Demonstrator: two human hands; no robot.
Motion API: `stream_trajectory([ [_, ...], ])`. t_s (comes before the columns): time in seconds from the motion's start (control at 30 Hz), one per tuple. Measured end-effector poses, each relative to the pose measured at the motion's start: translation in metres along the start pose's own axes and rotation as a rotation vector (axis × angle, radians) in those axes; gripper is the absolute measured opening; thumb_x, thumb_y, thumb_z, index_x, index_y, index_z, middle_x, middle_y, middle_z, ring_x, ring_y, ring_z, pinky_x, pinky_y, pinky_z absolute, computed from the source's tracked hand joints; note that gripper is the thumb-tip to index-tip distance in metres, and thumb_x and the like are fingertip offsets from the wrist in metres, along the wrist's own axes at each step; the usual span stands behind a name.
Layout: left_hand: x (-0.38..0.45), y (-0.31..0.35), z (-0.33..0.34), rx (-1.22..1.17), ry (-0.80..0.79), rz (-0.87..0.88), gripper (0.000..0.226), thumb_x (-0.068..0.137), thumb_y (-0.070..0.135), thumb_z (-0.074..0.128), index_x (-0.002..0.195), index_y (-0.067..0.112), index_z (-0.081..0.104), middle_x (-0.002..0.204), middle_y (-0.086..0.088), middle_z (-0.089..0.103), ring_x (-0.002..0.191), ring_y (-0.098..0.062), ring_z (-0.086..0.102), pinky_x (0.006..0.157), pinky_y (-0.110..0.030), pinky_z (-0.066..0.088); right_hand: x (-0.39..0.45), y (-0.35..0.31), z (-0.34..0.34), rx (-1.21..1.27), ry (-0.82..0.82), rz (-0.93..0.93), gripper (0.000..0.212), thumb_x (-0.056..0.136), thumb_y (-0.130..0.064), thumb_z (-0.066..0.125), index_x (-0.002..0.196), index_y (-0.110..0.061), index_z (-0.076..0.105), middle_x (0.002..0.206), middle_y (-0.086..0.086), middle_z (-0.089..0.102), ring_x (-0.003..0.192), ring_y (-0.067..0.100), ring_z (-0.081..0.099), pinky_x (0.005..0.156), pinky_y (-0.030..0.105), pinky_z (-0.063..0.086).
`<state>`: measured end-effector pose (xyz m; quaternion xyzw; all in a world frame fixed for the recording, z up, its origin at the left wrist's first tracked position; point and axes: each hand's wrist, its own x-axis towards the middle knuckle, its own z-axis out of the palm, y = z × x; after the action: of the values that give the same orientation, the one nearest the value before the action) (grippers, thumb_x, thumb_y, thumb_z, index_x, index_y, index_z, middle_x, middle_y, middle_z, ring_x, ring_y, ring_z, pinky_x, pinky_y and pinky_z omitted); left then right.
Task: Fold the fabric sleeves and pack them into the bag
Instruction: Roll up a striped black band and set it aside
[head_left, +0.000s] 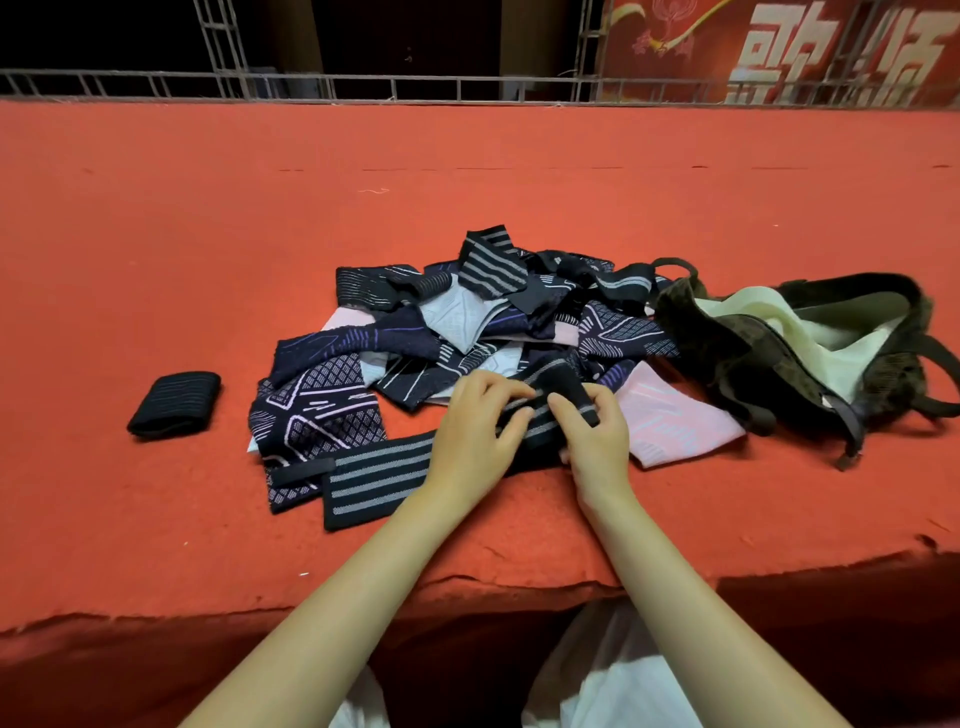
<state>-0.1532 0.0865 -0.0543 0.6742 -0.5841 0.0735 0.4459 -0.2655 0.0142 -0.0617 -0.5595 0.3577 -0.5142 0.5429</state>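
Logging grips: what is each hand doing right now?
Left hand: gripping the long black fabric strap with grey stripes.
Right hand: pinching the same strap's rolled end.

Red carpet (467, 171), metal railing (363, 85), perhaps banner (779, 47).

At about one o'clock, a red banner (779, 47) carried large white Chinese characters. The first read "歌"; the second was cut off and could not be read for certain.

Left hand (470, 434): grips the black striped sleeve (379, 475).
Right hand (589, 434): pinches the same sleeve's folded end.
Pile of sleeves (467, 322): behind the hands.
Bag (800, 343): open, right of the pile.
Folded black sleeve (175, 402): alone, at left.
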Motion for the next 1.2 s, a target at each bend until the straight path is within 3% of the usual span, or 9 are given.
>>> stream_trajectory([
  [0.13, -0.004, -0.001, 0.009, -0.289, -0.049, -0.239, 0.014, 0.093, 0.012, 0.053, 0.099, 0.017, 0.064, 0.091, 0.007, 0.063, 0.080, -0.001, 0.055, 0.076, -0.018, 0.045, -0.002, 0.000, 0.001, -0.100, -0.001, -0.180, 0.020, 0.076, -0.017, 0.075, 0.088, -0.018, 0.059, 0.080, -0.007, 0.059, 0.071, -0.004, 0.051, 0.070, 0.013, 0.041],
  [0.33, 0.001, -0.003, -0.010, -0.785, 0.115, -0.775, 0.033, 0.101, 0.026, 0.033, 0.089, 0.014, 0.062, 0.080, -0.012, 0.068, 0.074, -0.021, 0.064, 0.069, -0.027, 0.054, -0.013, -0.006, 0.006, -0.180, -0.356, -0.315, 0.024, 0.084, -0.039, 0.055, 0.100, -0.029, 0.068, 0.102, -0.006, 0.065, 0.098, 0.001, 0.058, 0.082, 0.013, 0.042],
  [0.43, -0.006, -0.009, -0.013, -0.718, 0.107, -0.730, 0.038, 0.096, 0.046, 0.038, 0.088, 0.016, 0.061, 0.098, -0.010, 0.068, 0.095, -0.022, 0.062, 0.091, -0.037, 0.046, -0.013, -0.007, 0.007, -0.228, -0.468, -0.321, 0.027, 0.089, -0.033, 0.049, 0.100, -0.022, 0.072, 0.103, -0.003, 0.064, 0.101, -0.003, 0.057, 0.089, 0.011, 0.039],
  [0.57, -0.008, -0.005, -0.018, -0.692, 0.117, -0.689, 0.021, 0.097, 0.021, 0.046, 0.078, 0.017, 0.054, 0.079, 0.002, 0.054, 0.079, -0.013, 0.049, 0.081, -0.035, 0.040, -0.011, 0.002, 0.008, -0.324, -0.470, -0.301, 0.021, 0.082, -0.018, 0.064, 0.098, -0.027, 0.073, 0.105, -0.003, 0.062, 0.102, 0.006, 0.058, 0.085, 0.022, 0.049],
  [0.67, -0.008, -0.006, -0.019, -0.729, 0.186, -0.734, 0.019, 0.093, 0.008, 0.043, 0.096, 0.008, 0.061, 0.087, 0.001, 0.059, 0.082, -0.012, 0.052, 0.081, -0.030, 0.042, -0.010, 0.000, 0.011, -0.398, -0.425, -0.210, 0.025, 0.081, -0.015, 0.072, 0.104, -0.023, 0.070, 0.106, -0.004, 0.063, 0.098, 0.007, 0.060, 0.079, 0.019, 0.050],
  [0.83, -0.005, -0.004, -0.026, -0.964, 0.312, -0.805, 0.036, 0.088, 0.000, 0.035, 0.099, 0.017, 0.064, 0.090, -0.001, 0.067, 0.082, -0.012, 0.062, 0.074, -0.025, 0.051, -0.005, -0.010, 0.018, -0.407, -0.486, 0.038, 0.031, 0.081, -0.038, 0.073, 0.108, -0.023, 0.068, 0.083, -0.009, 0.070, 0.069, 0.003, 0.060, 0.067, 0.023, 0.047],
  [0.93, -0.005, 0.000, -0.028, -1.103, 0.311, -0.768, 0.036, 0.088, -0.001, 0.033, 0.105, 0.014, 0.061, 0.093, -0.005, 0.068, 0.083, -0.014, 0.064, 0.079, -0.030, 0.052, -0.001, -0.018, 0.023, -0.391, -0.625, 0.125, 0.035, 0.084, -0.054, 0.061, 0.085, -0.020, 0.072, 0.076, -0.009, 0.069, 0.069, 0.003, 0.059, 0.065, 0.027, 0.045],
  [1.03, -0.005, -0.002, -0.027, -1.133, 0.300, -0.761, 0.036, 0.090, 0.000, 0.033, 0.111, 0.015, 0.059, 0.100, -0.007, 0.068, 0.088, -0.016, 0.065, 0.086, -0.034, 0.051, -0.002, -0.012, 0.032, -0.442, -0.531, 0.050, 0.051, 0.075, -0.066, 0.055, 0.082, -0.018, 0.069, 0.079, -0.007, 0.071, 0.075, 0.009, 0.064, 0.074, 0.036, 0.050],
  [1.2, -0.010, -0.002, -0.023, -0.906, 0.219, -0.653, 0.041, 0.094, 0.003, 0.036, 0.126, 0.020, 0.055, 0.115, 0.003, 0.066, 0.107, -0.008, 0.061, 0.096, -0.024, 0.046, -0.007, -0.004, 0.028, -0.265, -0.368, -0.018, 0.010, 0.084, -0.035, 0.069, 0.087, -0.025, 0.068, 0.082, -0.012, 0.070, 0.076, 0.000, 0.063, 0.071, 0.026, 0.047],
])
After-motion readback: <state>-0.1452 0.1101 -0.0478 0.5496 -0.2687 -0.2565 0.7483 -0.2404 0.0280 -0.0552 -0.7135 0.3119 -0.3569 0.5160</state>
